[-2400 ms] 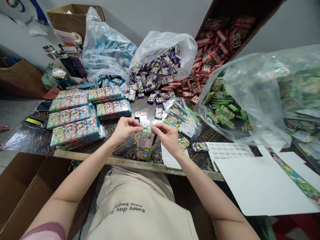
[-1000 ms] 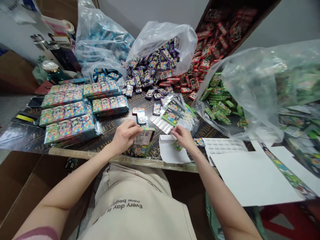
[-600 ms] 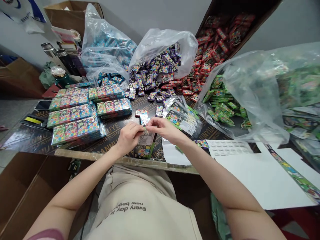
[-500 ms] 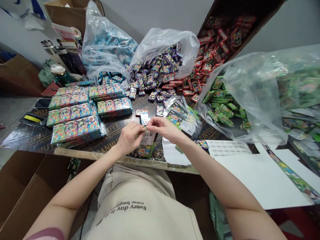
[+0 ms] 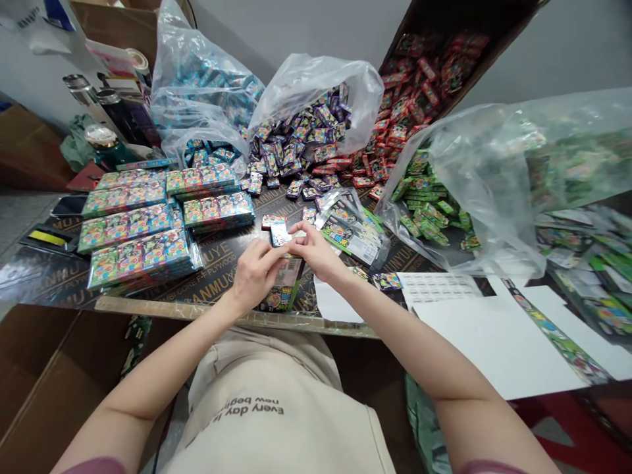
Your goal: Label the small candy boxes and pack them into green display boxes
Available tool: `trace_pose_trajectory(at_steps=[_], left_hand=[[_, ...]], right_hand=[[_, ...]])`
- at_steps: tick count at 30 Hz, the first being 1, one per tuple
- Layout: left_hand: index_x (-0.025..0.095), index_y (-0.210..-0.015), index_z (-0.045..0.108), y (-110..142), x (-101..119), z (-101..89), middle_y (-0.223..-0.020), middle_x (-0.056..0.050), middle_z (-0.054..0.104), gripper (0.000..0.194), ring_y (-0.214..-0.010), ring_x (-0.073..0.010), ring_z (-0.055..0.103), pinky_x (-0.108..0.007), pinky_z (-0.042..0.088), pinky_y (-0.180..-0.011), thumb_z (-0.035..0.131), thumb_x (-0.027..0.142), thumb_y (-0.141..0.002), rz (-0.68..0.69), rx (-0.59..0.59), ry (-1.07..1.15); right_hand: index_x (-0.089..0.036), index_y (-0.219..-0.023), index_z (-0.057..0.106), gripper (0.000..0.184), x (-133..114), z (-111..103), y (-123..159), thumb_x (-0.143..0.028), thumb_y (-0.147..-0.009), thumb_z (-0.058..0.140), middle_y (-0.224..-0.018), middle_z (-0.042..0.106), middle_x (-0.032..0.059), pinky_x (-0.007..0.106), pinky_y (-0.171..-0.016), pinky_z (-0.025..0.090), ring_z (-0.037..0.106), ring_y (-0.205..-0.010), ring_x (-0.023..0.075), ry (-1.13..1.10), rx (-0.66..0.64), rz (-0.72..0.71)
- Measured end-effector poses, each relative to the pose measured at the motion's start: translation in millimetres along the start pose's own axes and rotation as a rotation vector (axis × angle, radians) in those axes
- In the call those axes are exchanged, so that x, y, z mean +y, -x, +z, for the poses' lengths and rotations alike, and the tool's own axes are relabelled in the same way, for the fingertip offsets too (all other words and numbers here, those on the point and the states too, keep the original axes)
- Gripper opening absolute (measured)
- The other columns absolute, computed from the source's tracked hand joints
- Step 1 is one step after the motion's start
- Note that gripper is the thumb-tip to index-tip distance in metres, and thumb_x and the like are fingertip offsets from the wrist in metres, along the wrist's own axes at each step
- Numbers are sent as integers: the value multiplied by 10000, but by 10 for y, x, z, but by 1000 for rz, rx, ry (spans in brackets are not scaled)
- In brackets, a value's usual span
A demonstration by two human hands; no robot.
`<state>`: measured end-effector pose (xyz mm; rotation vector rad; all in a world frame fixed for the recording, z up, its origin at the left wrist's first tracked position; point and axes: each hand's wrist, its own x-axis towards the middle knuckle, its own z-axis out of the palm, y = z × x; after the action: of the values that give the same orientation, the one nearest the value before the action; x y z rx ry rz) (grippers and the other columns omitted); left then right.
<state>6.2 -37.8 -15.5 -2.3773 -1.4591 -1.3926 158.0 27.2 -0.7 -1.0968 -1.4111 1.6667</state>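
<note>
A dark printed plastic packet (image 5: 279,296) with a green edge lies near the table's front edge, its upper part under my fingers. My left hand (image 5: 257,271) is closed, its thumb and fingers pinching at the packet's top end. From the other side my right hand (image 5: 316,250) meets it, fingertips pressed together at the same end. Just beyond the fingertips sit a small light-blue and white box (image 5: 280,232) and a red one (image 5: 272,219). Exactly what lies between the fingertips is hidden.
Wrapped stacks of small boxes (image 5: 141,257) stand at left. Behind are plastic bags with blue (image 5: 210,155), purple (image 5: 291,141) and green boxes (image 5: 424,210), plus red boxes (image 5: 395,135) spilling from a carton. Flat printed packets (image 5: 353,230) and white sheets (image 5: 494,336) lie at right.
The view has shifted slightly, so the table things appear further left. My right hand's fingers have come up and nearer the light-blue box; both hands stay at the packet's top.
</note>
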Motion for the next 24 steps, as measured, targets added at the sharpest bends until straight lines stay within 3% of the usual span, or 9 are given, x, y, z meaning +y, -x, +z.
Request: trace_pose_trajectory(at_steps=[3, 6, 8, 10, 12, 15, 18, 21, 24], left_hand=[[200, -985, 685, 30, -122, -164, -767, -51, 577, 183, -733, -178, 521, -297, 441, -644, 518, 216, -913, 12, -67, -60], [179, -971, 696, 45, -296, -363, -807, -97, 595, 201, -799, -237, 563, -368, 475, -698, 548, 290, -893, -98, -138, -221], [164, -1032, 679, 55, -389, -413, -1029, -176, 620, 252, -1055, -354, 548, -523, 433, -902, 604, 320, -850, -107, -216, -376], [193, -1139, 631, 91, -455, -337, -1324, -202, 516, 372, -1302, -429, 377, -660, 200, -1071, 672, 293, -783, 12, -338, -391], [244, -1173, 598, 163, -525, -144, -1404, -173, 468, 495, -1345, -423, 341, -690, 79, -1093, 734, 255, -697, 177, -465, -252], [256, -1036, 634, 282, -690, 219, -1093, -124, 655, 517, -1083, -379, 574, -676, 268, -1020, 825, 287, -557, 309, -609, -63], [232, -867, 647, 315, -847, 475, -793, -50, 640, 445, -764, -267, 618, -510, 467, -850, 859, 351, -495, 305, -700, 40], [220, -648, 604, 225, -866, 545, -607, -2, 566, 282, -543, -169, 527, -292, 454, -600, 832, 351, -550, 245, -732, 198], [216, -583, 574, 13, -735, 426, -473, 53, 476, 262, -409, -123, 410, -234, 326, -452, 828, 262, -539, 174, -843, 309]], right_hand=[[-245, -999, 506, 284, 65, -338, -11, -335, -751, 612, -757, 634, -20, 295, -685, 442, 579, -714, 153, 162, 109, -111], [-208, -876, 640, 144, 211, -895, 68, -317, -785, 620, -913, 639, 58, 374, -816, 405, 557, -916, 218, 701, 317, -236], [-188, -774, 696, 87, 373, -1221, 162, -269, -764, 666, -928, 638, 89, 413, -851, 356, 515, -998, 271, 1070, 384, -141], [-192, -785, 738, 81, 562, -1421, 245, -250, -752, 692, -941, 645, 102, 417, -842, 324, 485, -1026, 298, 1271, 336, 7], [-200, -832, 759, 115, 738, -1493, 295, -254, -750, 698, -972, 648, 111, 403, -824, 302, 470, -1017, 296, 1329, 252, 71], [-193, -828, 765, 119, 923, -1468, 332, -243, -758, 682, -994, 650, 117, 394, -812, 279, 462, -996, 284, 1322, 210, 35], [-179, -767, 749, 112, 1020, -1413, 383, -207, -784, 641, -977, 661, 120, 402, -825, 277, 476, -982, 279, 1318, 232, -58], [-168, -736, 702, 163, 1076, -1376, 454, -171, -824, 564, -908, 669, 124, 387, -829, 308, 509, -944, 266, 1315, 227, -138], [-158, -780, 643, 187, 1110, -1382, 506, -136, -843, 468, -797, 652, 122, 353, -760, 355, 546, -823, 247, 1287, 208, -154]])
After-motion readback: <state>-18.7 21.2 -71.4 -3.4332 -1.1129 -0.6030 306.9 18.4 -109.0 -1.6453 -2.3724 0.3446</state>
